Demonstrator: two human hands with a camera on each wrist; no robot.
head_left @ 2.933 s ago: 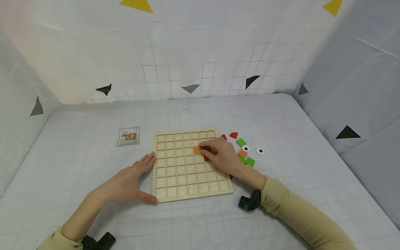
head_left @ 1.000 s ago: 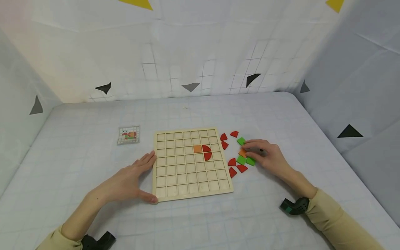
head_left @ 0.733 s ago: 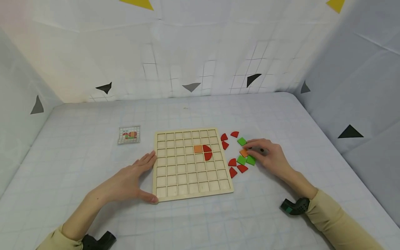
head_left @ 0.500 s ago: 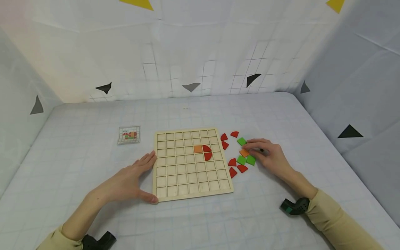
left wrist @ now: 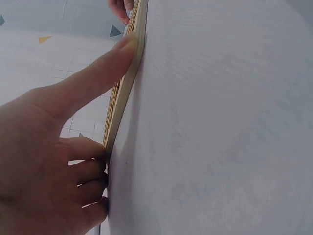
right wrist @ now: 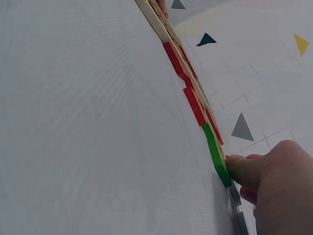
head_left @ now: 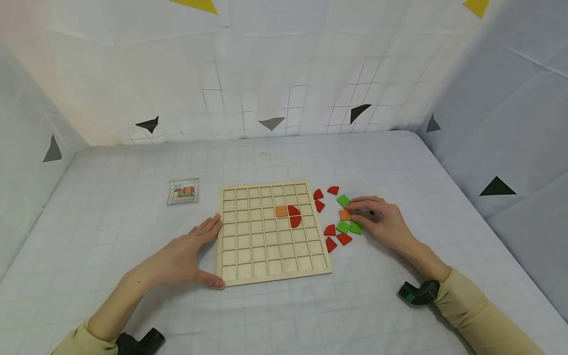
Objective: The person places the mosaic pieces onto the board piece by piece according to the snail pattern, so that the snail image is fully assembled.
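My left hand (head_left: 184, 259) rests at the left side of a wooden grid board (head_left: 244, 257), its thumb at the near corner and its fingers spread along the edge. On the board lie one orange square tile (head_left: 281, 211) and two red quarter-circle tiles (head_left: 295, 222), side by side. To the right, my right hand (head_left: 386, 224) pinches a second orange square tile (head_left: 344, 215) between thumb and index fingertips, close over the table. Round discs with black dots (head_left: 372, 213) show partly beneath that hand. In the right wrist view the thumb overlaps a green tile (right wrist: 217, 159).
Green squares (head_left: 343, 227) and several red quarter-circles (head_left: 343, 239) lie loose beside the board's right edge. A small printed card (head_left: 183, 192) with a coloured grid picture sits behind and left of the board. White cloth walls surround the table's back and sides.
My right hand has left the board for the loose tiles, leaving a red quarter-circle beside the orange square. Lately the loose orange tile has turned slightly under its fingertips. The left hand stays put.
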